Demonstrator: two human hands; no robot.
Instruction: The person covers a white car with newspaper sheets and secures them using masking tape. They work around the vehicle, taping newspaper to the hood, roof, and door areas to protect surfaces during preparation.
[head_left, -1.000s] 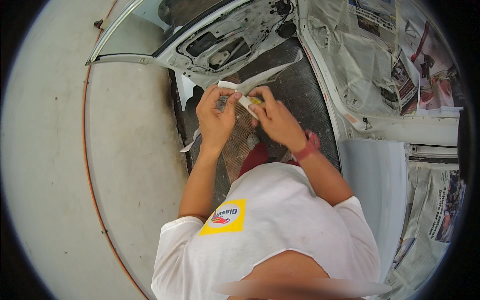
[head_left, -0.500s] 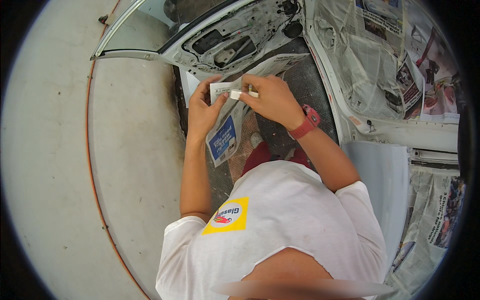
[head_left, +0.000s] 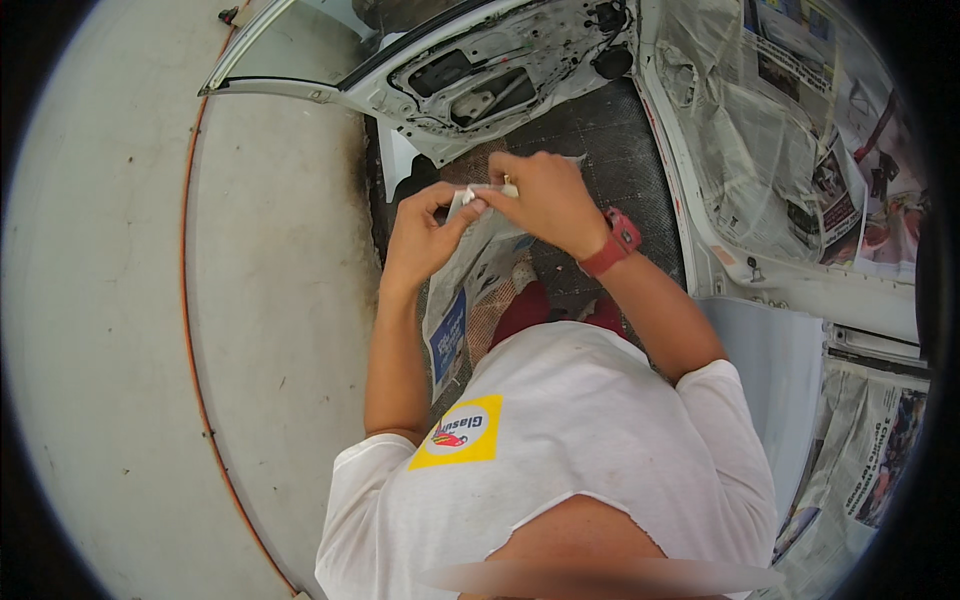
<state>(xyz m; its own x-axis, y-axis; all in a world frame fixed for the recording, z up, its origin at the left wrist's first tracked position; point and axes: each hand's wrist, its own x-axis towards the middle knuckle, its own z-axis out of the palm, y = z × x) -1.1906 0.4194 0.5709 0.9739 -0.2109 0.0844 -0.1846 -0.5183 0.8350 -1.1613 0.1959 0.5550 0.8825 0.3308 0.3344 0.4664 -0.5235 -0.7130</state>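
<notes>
A clear plastic packet (head_left: 478,262) with a blue label is hanging in front of the person's chest, held at its top edge between both hands. The left hand (head_left: 425,235) is pinching the upper left corner with fingers closed narrowly on it; the right hand (head_left: 545,200), with a red watch (head_left: 615,243) on its wrist, is gripping the top just beside it, fingers curled tight. Something small and pale is showing between the fingertips, too small to make out.

Underneath, a dark mesh mat (head_left: 610,150) is lying on a pale concrete floor (head_left: 120,330), with one orange hose or line (head_left: 190,300) curving across it. One white car door (head_left: 440,70), stripped to its inner panel, is standing open ahead. To the right, a white car body (head_left: 760,340) is being covered with newspaper sheets (head_left: 800,120), several of them, the count unclear as they are overlapping and running out of view. The packet's lower end is partly hidden by the person's white shirt (head_left: 580,440).
</notes>
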